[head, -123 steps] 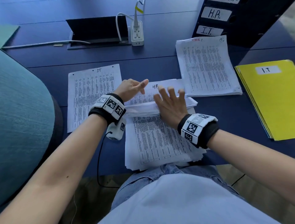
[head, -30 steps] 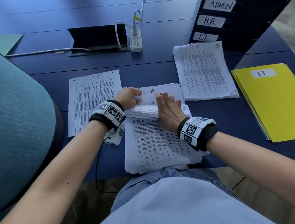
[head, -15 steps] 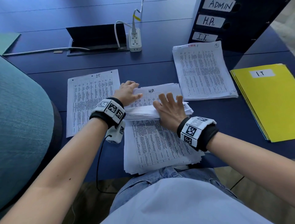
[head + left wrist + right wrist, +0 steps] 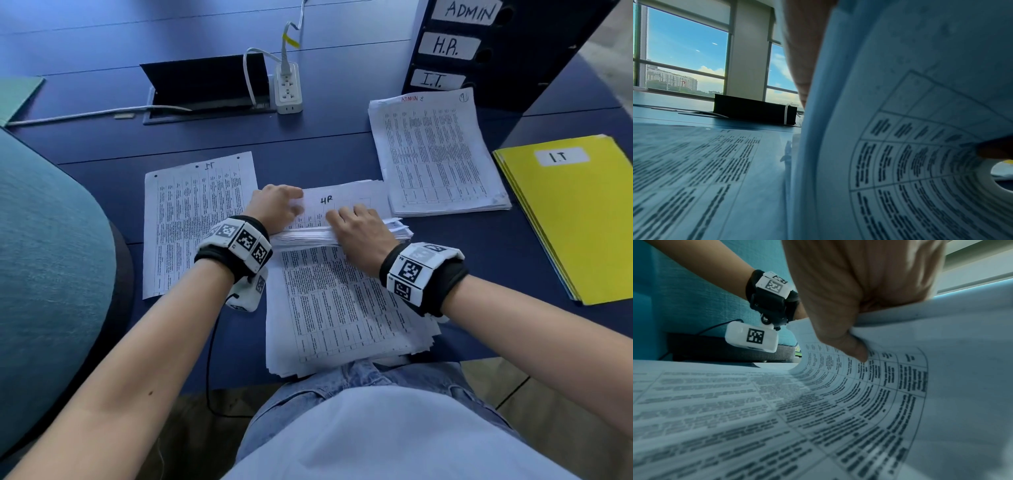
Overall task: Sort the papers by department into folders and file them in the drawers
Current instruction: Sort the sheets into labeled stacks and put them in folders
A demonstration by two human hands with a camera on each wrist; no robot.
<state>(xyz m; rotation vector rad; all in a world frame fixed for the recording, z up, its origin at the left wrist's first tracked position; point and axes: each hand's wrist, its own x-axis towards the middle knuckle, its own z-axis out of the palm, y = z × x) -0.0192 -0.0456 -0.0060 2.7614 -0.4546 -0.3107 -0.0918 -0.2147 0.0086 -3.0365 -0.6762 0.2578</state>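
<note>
A thick stack of printed papers point(image 4: 342, 308) lies at the table's near edge. Its far half is bent back toward me into a roll, and the sheet now on top is marked HR point(image 4: 346, 200). My left hand point(image 4: 275, 205) lies on the roll's left end with its fingers curled over the edge. My right hand point(image 4: 359, 229) grips the fold, fingers on top. In the right wrist view its thumb point(image 4: 855, 350) is tucked under the curved sheets point(image 4: 879, 386). The left wrist view shows the curled paper point(image 4: 900, 146) close up. An IT sheet point(image 4: 191, 219) lies left, an ADMIN pile point(image 4: 435, 154) right.
A yellow folder labelled I.T point(image 4: 575, 212) lies at the right. A dark drawer unit labelled ADMIN, H.R., I.T. point(image 4: 507, 58) stands at the back right. A power strip point(image 4: 288, 89) and an open cable hatch point(image 4: 205, 85) sit at the back. A teal chair point(image 4: 44, 274) is at my left.
Both hands have drawn their fingers in on the bent-back bundle; half a second ago they lay spread on it. The papers stay in place.
</note>
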